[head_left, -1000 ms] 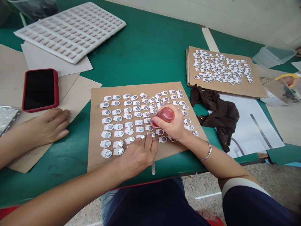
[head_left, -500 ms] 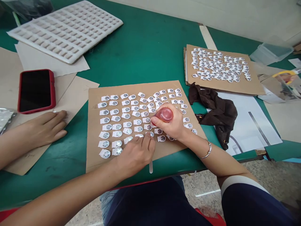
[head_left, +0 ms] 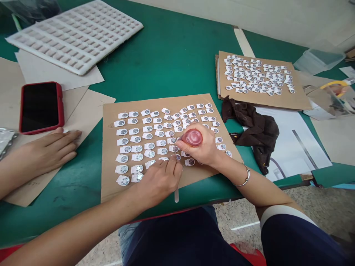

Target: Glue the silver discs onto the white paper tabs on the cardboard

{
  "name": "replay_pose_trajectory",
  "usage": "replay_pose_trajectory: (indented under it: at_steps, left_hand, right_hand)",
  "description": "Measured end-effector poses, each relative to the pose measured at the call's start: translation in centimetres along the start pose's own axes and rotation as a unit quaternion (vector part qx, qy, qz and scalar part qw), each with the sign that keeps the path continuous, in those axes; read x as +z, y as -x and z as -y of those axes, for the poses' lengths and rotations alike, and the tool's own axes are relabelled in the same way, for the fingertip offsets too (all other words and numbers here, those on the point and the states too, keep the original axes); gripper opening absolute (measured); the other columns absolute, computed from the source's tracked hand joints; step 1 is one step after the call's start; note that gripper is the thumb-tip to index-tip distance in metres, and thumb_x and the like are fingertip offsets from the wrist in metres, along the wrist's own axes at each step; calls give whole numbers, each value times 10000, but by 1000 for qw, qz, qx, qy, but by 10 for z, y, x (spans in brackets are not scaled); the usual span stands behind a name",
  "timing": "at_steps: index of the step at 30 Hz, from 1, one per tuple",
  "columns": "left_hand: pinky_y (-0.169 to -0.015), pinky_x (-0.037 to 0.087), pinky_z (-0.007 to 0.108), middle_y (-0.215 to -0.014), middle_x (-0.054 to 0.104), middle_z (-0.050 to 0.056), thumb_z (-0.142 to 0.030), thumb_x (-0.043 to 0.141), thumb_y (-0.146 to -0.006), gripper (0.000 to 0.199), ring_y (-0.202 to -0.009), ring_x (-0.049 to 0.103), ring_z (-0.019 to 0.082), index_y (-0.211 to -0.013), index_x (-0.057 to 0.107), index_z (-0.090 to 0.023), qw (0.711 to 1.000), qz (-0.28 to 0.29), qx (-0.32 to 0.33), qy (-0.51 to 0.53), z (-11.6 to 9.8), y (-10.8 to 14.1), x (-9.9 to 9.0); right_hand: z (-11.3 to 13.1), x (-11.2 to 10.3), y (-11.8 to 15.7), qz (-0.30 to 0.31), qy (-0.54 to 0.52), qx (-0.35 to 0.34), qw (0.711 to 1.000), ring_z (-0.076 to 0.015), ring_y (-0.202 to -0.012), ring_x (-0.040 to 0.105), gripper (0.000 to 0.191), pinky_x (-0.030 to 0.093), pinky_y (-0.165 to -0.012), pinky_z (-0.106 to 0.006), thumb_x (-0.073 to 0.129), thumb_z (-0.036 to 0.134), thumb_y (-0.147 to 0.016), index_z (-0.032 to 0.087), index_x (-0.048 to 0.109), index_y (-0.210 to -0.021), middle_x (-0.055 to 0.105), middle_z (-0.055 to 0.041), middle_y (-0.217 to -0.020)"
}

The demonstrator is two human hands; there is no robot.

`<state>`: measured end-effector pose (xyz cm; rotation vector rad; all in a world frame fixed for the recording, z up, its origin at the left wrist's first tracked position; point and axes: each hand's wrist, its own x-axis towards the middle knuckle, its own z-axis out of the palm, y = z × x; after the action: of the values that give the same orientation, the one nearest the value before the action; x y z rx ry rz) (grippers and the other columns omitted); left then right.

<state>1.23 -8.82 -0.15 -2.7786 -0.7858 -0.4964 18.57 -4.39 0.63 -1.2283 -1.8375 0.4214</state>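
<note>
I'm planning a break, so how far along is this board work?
Perhaps done: the round pieces on the far board, away from both hands. In hand: the right hand holds a red bottle above the near board; the left hand holds a slim tool. Possibly remaining: the brighter silver pieces at its lower left, though I cannot tell finished from unfinished for certain.

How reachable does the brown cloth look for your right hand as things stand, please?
Probably yes: the brown cloth lies beside the cardboard with nothing seen on top, though the right hand holds the red bottle and would likely need freeing first.
</note>
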Motion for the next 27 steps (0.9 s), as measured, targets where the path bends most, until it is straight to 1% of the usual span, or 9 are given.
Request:
replay_pose_trajectory:
  at_steps: [3, 7, 10, 12, 13, 16, 18, 22, 27]
  left_hand:
    - [-591, 500, 316, -896, 646, 157, 3, 398, -794, 192, -688, 621, 200, -829, 564, -88, 1000, 8, -12, 12, 3, -1, -3]
    - [-508, 442, 292, -692, 607, 67, -14, 401, -748, 195, -566, 564, 183, -804, 557, -118, 989, 99, -53, 98, 15, -6, -9]
    - [-508, 408, 264, -666, 599, 48, -68, 430, -752, 157, -549, 546, 158, -779, 572, -129, 964, 150, -105, 195, 33, -18, -14]
    - [-527, 398, 245, -628, 589, 32, -107, 440, -775, 158, -556, 539, 136, -705, 577, -141, 937, 168, -141, 271, 47, -28, -16]
    - [-533, 394, 238, -620, 588, 26, -125, 443, -783, 166, -558, 534, 126, -689, 579, -143, 921, 173, -161, 308, 54, -33, -16]
    - [-494, 375, 216, -636, 602, 16, -206, 463, -801, 167, -530, 512, 104, -732, 603, -147, 868, 196, -213, 404, 72, -41, -13]
    - [-457, 348, 211, -626, 600, 15, -267, 480, -800, 184, -503, 496, 100, -759, 617, -152, 846, 209, -239, 428, 79, -40, -9]
    - [-468, 338, 219, -625, 597, 21, -330, 508, -782, 204, -540, 507, 117, -762, 631, -168, 829, 216, -272, 438, 82, -33, -2]
    - [-505, 352, 231, -656, 607, 19, -354, 522, -769, 199, -581, 513, 127, -749, 627, -186, 821, 214, -286, 445, 80, -30, 0]
  right_hand:
    - [0, 1, 1, 6, 1, -10, 1000, -129, -663, 568, 288, 479, -622, -287, 677, 393, -673, 229, 489, -816, 590, 11, -731]
    - [1, 1, 0, 21, -7, -2, 1000, -129, -663, 566, 289, 472, -620, -283, 688, 389, -657, 219, 504, -802, 592, 13, -723]
    - [7, -7, -5, 38, -12, 27, 999, -132, -679, 573, 294, 468, -639, -286, 700, 391, -641, 220, 520, -800, 603, 17, -738]
    - [14, -16, -7, 18, -10, 50, 999, -139, -700, 581, 298, 469, -657, -295, 708, 391, -632, 225, 531, -805, 610, 18, -754]
    - [17, -21, -7, -5, -10, 59, 998, -143, -714, 585, 297, 470, -670, -301, 712, 386, -629, 227, 536, -808, 613, 16, -762]
    - [25, -30, 1, -84, -34, 79, 993, -151, -753, 593, 292, 479, -713, -318, 712, 361, -641, 231, 543, -839, 618, 8, -785]
    - [25, -28, 12, -118, -64, 94, 987, -155, -764, 602, 317, 488, -727, -329, 705, 355, -653, 233, 541, -894, 622, 1, -810]
    - [16, -15, 32, -161, -65, 109, 979, -166, -758, 607, 312, 497, -706, -344, 711, 330, -642, 216, 551, -885, 624, -15, -816]
    - [10, -6, 36, -145, -67, 110, 981, -160, -748, 603, 286, 492, -706, -343, 712, 304, -640, 215, 551, -859, 619, -7, -804]
